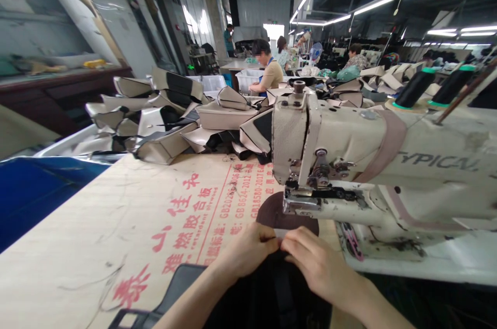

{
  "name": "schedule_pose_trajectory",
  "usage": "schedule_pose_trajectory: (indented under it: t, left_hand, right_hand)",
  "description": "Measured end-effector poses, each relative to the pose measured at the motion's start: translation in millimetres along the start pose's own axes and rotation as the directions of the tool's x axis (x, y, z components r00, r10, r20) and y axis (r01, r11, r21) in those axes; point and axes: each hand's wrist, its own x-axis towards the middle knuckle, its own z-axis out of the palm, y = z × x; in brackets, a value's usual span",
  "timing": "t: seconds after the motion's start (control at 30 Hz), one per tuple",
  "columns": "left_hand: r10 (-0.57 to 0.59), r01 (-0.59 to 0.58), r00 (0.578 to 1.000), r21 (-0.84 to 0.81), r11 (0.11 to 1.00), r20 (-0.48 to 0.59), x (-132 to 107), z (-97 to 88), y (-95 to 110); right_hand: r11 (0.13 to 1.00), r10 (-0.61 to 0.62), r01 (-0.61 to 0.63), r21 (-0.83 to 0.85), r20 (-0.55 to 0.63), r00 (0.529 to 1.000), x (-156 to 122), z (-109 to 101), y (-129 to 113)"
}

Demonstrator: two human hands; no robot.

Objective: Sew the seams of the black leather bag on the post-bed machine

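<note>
The left hand (253, 246) and right hand (315, 259) are pinching a pale strip (278, 233) over black material (285, 282), near the sewing machine (349, 148), apparently mid-job, with no finished seam showing.

Near, the cloth (267, 293) is black, the strip (282, 234) whitish, the disc (271, 212) dark brown; the board (77, 236) is pale tan with red characters (132, 285); right, cream machine (341, 137), black cones (413, 88) with green tips; left, blue sheet (42, 184); far, beige-and-black pieces (229, 116)
</note>
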Motion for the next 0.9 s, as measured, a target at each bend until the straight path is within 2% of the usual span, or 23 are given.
schedule_pose_trajectory:
  t: [0.07, 0.13, 0.2, 0.27, 0.33, 0.4, 0.47, 0.57, 0.73, 0.9]
  left_hand:
    - [0.010, -0.009, 1.000, -0.006, 1.000, 0.011, -1, -0.9, -1]
    - [0.026, -0.026, 0.999, 0.015, 1.000, -0.024, -7, -1.7, 2]
    - [0.077, -0.073, 0.988, 0.034, 0.997, -0.133, -20, -0.8, 6]
    - [0.147, -0.136, 0.955, 0.060, 0.989, -0.256, -36, 2.6, 10]
    - [0.242, -0.209, 0.918, 0.137, 0.968, -0.313, -50, 7.6, 9]
    - [0.363, -0.282, 0.885, 0.285, 0.916, -0.291, -58, 12.2, 5]
    - [0.464, -0.337, 0.858, 0.439, 0.833, -0.221, -59, 14.8, 0]
    - [0.509, -0.352, 0.847, 0.556, 0.753, -0.152, -52, 15.7, -5]
    - [0.511, -0.342, 0.842, 0.559, 0.755, -0.174, -44, 18.6, 1]
    - [0.459, -0.332, 0.874, 0.493, 0.804, -0.160, -39, 19.2, 6]
  right_hand:
    - [1.000, -0.018, 0.018, 0.022, 0.001, 1.000, 1, 1, 0]
    - [0.998, -0.025, 0.026, 0.061, -0.012, 1.000, 2, 2, 0]
    - [0.994, -0.021, 0.024, 0.103, -0.028, 0.999, 3, 1, 1]
    - [0.991, -0.002, 0.008, 0.133, -0.051, 0.999, 2, 0, 1]
    - [0.988, 0.014, -0.003, 0.155, -0.069, 0.998, 0, -1, 2]
    - [0.986, 0.020, -0.006, 0.166, -0.082, 0.996, -2, -1, 3]
    - [0.986, 0.035, -0.018, 0.167, -0.099, 0.995, -1, -1, 3]
    - [0.984, 0.077, -0.055, 0.167, -0.128, 0.989, 2, -3, 3]
    - [0.985, 0.092, -0.069, 0.157, -0.141, 0.986, 5, -5, 5]
    - [0.989, 0.095, -0.082, 0.124, -0.100, 0.990, 5, -7, 6]
